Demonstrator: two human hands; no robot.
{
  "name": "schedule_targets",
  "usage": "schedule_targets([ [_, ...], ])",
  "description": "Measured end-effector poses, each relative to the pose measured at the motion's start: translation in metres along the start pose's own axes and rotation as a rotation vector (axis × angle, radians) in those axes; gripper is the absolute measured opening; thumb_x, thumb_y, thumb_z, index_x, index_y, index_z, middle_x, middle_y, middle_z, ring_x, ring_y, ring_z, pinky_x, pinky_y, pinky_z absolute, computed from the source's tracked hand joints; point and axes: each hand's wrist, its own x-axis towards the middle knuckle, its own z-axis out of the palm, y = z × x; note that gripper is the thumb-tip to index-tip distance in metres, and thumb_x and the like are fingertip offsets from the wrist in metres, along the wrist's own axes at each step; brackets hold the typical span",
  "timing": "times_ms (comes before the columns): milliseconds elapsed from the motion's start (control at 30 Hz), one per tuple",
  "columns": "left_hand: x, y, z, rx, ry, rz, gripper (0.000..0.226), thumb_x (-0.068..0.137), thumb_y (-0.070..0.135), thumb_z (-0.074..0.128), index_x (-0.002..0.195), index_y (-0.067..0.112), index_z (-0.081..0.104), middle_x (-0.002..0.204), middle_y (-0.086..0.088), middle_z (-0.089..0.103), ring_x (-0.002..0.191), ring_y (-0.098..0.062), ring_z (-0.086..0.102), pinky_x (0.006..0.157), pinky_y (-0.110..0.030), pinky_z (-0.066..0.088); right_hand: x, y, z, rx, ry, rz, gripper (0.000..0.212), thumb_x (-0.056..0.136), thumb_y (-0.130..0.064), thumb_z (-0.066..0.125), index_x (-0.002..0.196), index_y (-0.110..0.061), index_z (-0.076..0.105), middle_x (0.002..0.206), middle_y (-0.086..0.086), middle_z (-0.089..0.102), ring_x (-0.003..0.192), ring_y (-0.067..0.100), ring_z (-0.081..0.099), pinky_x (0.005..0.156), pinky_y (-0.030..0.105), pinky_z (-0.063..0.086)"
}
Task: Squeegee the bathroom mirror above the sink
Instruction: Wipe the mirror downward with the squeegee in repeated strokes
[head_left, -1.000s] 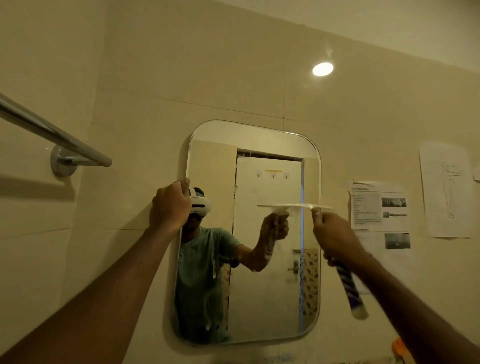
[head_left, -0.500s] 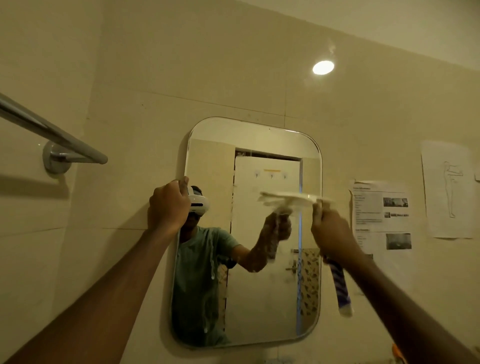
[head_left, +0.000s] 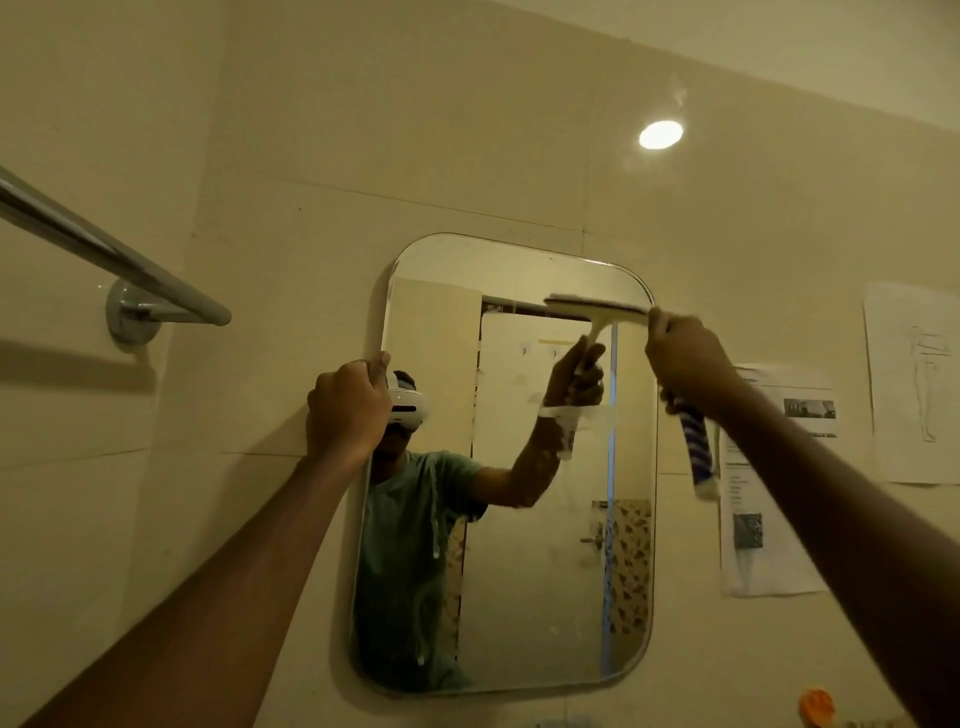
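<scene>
Tiled bathroom wall, pretty dim, with the mirror (head_left: 519, 519) hung tall and upright dead centre and streaky drips running down its lower left. Right hand (head_left: 685, 358) is wrapped tight round the squeegee (head_left: 698, 457), striped handle poking out toward 5 o'clock, and the blade lies flat across at about 1 o'clock on the glass, just under the top right corner, so I'd guess the next pull goes straight down toward 6. Left hand (head_left: 348, 405) is closed on the mirror's left edge around 9 o'clock, steadying it, well apart from the blade.
</scene>
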Motion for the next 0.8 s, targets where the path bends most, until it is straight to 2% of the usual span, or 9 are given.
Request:
schedule_targets([
  [100,0.001,-0.001,0.001,-0.016,0.01,-0.011,0.053,0.1,0.043,0.038,0.087,0.0,0.066,0.077,-0.016,0.067,0.067,-0.024,0.057,0.056,-0.03,0.037,-0.055,0.045,0.027,0.049,-0.042,0.021,0.039,0.103,-0.036,0.028,0.079,-0.014,0.05,0.058,0.005,0.052,0.042,0.016,0.048,0.043,0.032,0.05],
  [200,-0.002,-0.002,0.0,-0.052,0.007,-0.045,0.056,0.098,0.048,0.039,0.087,0.0,0.067,0.08,-0.018,0.068,0.075,-0.03,0.063,0.062,-0.038,0.049,-0.112,0.076,0.044,0.003,-0.109,0.087,0.047,0.102,-0.039,0.029,0.074,-0.011,0.055,0.057,0.01,0.058,0.04,0.02,0.054,0.044,0.035,0.053],
  [300,-0.004,-0.002,-0.003,-0.074,-0.031,-0.129,0.059,0.095,0.053,0.042,0.084,0.001,0.068,0.082,-0.019,0.068,0.08,-0.035,0.065,0.068,-0.042,0.054,-0.113,0.071,0.036,0.013,-0.133,0.111,0.046,0.102,-0.041,0.03,0.075,-0.014,0.055,0.056,0.006,0.057,0.033,0.009,0.051,0.033,0.024,0.046],
  [500,-0.006,-0.005,-0.003,-0.091,-0.053,-0.135,0.057,0.095,0.053,0.042,0.079,0.004,0.066,0.077,-0.015,0.066,0.079,-0.034,0.062,0.056,-0.031,0.038,-0.023,0.018,0.0,0.044,-0.011,0.022,0.046,0.102,-0.042,0.031,0.077,-0.012,0.054,0.057,0.005,0.052,0.034,0.011,0.05,0.031,0.019,0.04],
  [633,-0.01,-0.004,0.0,-0.012,0.015,-0.095,0.054,0.097,0.051,0.039,0.084,0.006,0.066,0.074,-0.013,0.064,0.068,-0.027,0.057,0.045,-0.025,0.027,-0.048,0.039,0.019,0.046,-0.035,0.003,0.04,0.103,-0.036,0.028,0.081,-0.012,0.052,0.056,0.003,0.051,0.033,0.008,0.047,0.032,0.02,0.041],
  [700,-0.01,-0.005,0.002,0.008,0.026,-0.073,0.055,0.097,0.051,0.038,0.085,0.006,0.067,0.075,-0.013,0.065,0.07,-0.029,0.06,0.046,-0.025,0.029,-0.086,0.067,0.039,0.063,-0.055,0.005,0.04,0.103,-0.035,0.029,0.08,-0.012,0.052,0.054,0.003,0.052,0.033,0.008,0.046,0.031,0.024,0.044],
  [800,-0.009,-0.003,0.002,-0.002,0.003,-0.091,0.057,0.098,0.051,0.037,0.086,0.004,0.066,0.081,-0.018,0.067,0.076,-0.033,0.062,0.052,-0.03,0.035,-0.148,0.099,0.061,0.047,-0.087,0.035,0.046,0.102,-0.036,0.03,0.074,-0.012,0.055,0.058,0.009,0.06,0.043,0.022,0.058,0.044,0.039,0.056],
])
